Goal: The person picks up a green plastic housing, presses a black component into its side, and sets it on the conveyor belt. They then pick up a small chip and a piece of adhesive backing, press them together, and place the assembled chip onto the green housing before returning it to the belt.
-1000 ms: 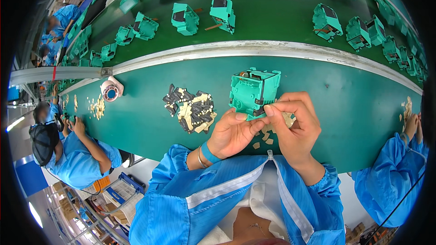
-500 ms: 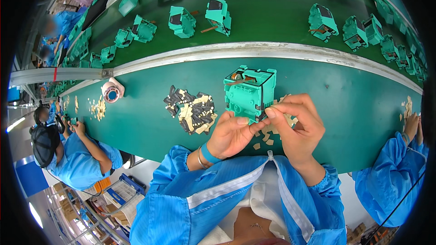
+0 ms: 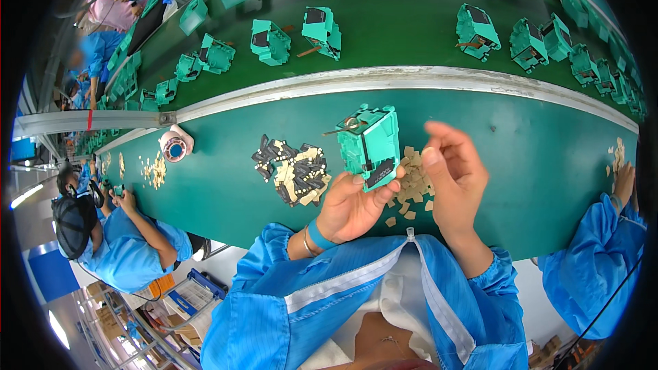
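- The housing [image 3: 373, 151] is up off the bench [image 3: 534, 164], tilted, with its lower end in the left hand [image 3: 353, 209]; that thumb and fingers pinch it from either side.
- The right hand [image 3: 456, 175] stands apart from the housing, its thumb and forefinger parted, with nothing visible between them.
- With just one hand gripping low, the housing could tip or slip if the left fingers loosen, since most of its body rises above them.
- The thin strip [image 3: 337, 131] juts out past the housing's upper left; it could bend if it catches on something during a turn.
- A drop, or a low sweep of the right hand, could scatter the cream pieces [image 3: 413, 188] lying beneath and between the hands.
- Leftward, the mixed pile [image 3: 295, 175] of black and cream pieces sits near the left hand, so a wide swing could disturb it.
- Ahead, the rail [image 3: 343, 79] forms a raised-looking edge before the belt [image 3: 397, 27]; the housing's top is near it in view, but the height gap cannot be told.
- The widest room is on the right, before the neighbour [image 3: 593, 267].
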